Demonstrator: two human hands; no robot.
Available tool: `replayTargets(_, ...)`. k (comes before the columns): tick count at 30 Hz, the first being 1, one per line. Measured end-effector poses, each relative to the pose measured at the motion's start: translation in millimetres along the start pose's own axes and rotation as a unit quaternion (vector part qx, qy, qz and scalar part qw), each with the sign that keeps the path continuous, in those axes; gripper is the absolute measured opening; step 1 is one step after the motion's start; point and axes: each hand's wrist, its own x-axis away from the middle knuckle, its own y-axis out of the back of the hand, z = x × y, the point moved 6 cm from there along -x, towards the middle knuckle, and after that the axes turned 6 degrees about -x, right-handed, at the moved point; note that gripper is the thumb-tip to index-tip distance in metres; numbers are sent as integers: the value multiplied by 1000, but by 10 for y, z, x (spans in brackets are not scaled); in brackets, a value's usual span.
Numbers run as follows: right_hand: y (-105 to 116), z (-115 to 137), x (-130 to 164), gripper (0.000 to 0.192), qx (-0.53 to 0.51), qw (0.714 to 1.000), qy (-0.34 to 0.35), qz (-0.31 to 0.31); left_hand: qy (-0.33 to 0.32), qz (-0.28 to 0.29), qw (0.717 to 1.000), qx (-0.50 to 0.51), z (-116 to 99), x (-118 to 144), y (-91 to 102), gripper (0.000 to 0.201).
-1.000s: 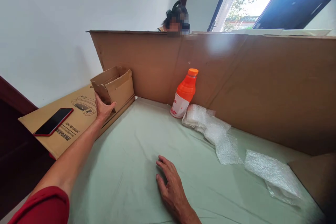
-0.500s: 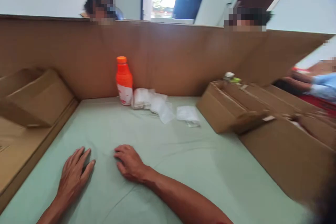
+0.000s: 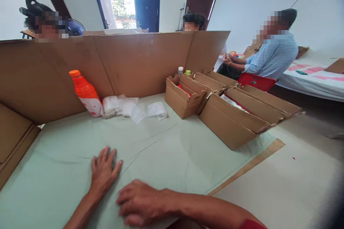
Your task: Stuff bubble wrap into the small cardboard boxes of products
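Note:
My left hand (image 3: 103, 171) lies flat on the pale green cloth (image 3: 163, 143), fingers spread, holding nothing. My right hand (image 3: 139, 202) rests palm-down just to its right, near the cloth's front edge, fingers loosely curled and empty. An orange bottle (image 3: 86, 93) leans against the cardboard wall (image 3: 139, 61) at the back left. Beside it lie crumpled pieces of bubble wrap (image 3: 126, 106).
Open cardboard boxes (image 3: 185, 96) and a larger one (image 3: 236, 114) with items inside stand at the right of the cloth. A flat box (image 3: 13, 139) sits at far left. People sit behind the wall; one in a blue shirt (image 3: 274, 57) sits at right.
My view has swung right. The left hand let go of the small box and came down flat on the cloth next to the right hand.

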Motion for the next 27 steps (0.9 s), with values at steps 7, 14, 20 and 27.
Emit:
replayTargets(7,1334,-1459,966,27,-26,905,-368,-214,-331,120,918,181,-1817,464,88,70)
replayTargets(14,1735,-2632,1017,21,-48,838,-444,-312,-354,162,838,382,-2167,810,11,60)
replayTargets(20,1628,-2597,955,43,-160,798,-418,-403,11,160,782,603,-1199,378,-23,48)
replayTargets(27,1025,-1569,718,35,-324,820,-347,-321,234,96,530,809,-1046,-64,168,89)
